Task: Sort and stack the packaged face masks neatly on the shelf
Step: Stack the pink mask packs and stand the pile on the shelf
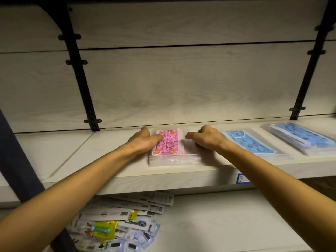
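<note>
A stack of clear packets with pink patterned face masks (170, 144) lies on the pale wooden shelf (112, 142), near its front edge. My left hand (143, 140) presses against the stack's left side, thumb on top. My right hand (205, 138) holds the right side, fingers curled over the plastic. To the right lies a packet of blue masks (251, 144), and further right a stack of blue patterned mask packets (301, 138).
Black shelf uprights (80, 77) (307, 75) run up the back panel. On the lower shelf sits a loose heap of small packaged goods (118, 224). A blue price label (242, 179) is on the shelf's front edge.
</note>
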A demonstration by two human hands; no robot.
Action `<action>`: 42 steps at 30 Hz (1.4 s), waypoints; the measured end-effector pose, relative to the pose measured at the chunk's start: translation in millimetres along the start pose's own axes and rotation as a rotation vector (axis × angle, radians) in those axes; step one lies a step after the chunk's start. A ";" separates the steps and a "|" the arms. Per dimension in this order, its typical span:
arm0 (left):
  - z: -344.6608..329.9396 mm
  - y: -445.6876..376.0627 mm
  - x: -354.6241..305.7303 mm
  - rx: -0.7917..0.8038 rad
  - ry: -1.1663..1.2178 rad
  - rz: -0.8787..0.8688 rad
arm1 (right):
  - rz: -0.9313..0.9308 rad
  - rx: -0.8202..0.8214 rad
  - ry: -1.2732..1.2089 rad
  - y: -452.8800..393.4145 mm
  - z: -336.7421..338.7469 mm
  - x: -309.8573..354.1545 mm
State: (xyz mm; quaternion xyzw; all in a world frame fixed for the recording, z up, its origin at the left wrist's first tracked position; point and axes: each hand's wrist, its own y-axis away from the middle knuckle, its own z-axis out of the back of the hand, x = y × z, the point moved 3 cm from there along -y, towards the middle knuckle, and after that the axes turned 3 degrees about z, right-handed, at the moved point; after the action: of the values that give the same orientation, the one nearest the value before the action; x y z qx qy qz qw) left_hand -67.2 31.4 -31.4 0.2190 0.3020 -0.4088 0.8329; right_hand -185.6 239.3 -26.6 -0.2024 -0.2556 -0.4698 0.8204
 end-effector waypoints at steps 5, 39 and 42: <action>-1.0 6.1 -17.5 0.046 0.187 0.006 | -0.018 0.036 -0.040 6.1 -0.8 12.5; -33.2 32.2 -8.1 0.021 -0.449 -0.288 | 0.403 0.211 0.337 -13.9 -42.7 19.4; -9.6 46.0 -6.9 -0.032 -0.387 -0.286 | 0.425 0.129 0.371 -4.1 -22.4 34.2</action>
State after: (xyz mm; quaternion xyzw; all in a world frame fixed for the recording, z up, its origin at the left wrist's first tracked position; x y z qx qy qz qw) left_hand -36.2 67.2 -28.2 0.0784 0.1714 -0.5519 0.8124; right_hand -169.4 201.7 -23.1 -0.1092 -0.0823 -0.2991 0.9444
